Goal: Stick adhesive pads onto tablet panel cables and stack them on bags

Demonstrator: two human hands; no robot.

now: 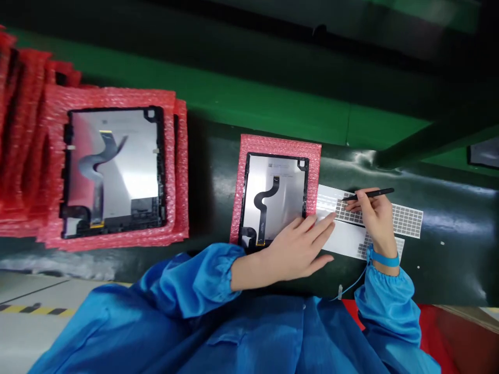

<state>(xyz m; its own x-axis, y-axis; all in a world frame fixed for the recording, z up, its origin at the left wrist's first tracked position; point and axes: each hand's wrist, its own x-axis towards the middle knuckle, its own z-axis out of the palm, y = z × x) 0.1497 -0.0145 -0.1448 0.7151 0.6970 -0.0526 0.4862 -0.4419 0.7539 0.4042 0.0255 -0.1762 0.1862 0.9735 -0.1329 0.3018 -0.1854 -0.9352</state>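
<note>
My right hand [375,221] grips a slim black stylus [370,195] over the white gridded label sheet [407,221]. My left hand [300,248] lies open and flat.

A glossy dark mat [448,244] is catching white glare; a green ledge [253,104] is running beyond the mat, and pale floor [23,337] with yellow-black tape [35,309] is showing on the mat's near side.

Left grip [300,246] lies flat (palm down), right grip [372,213] pinched closed, wrist bent.
</note>
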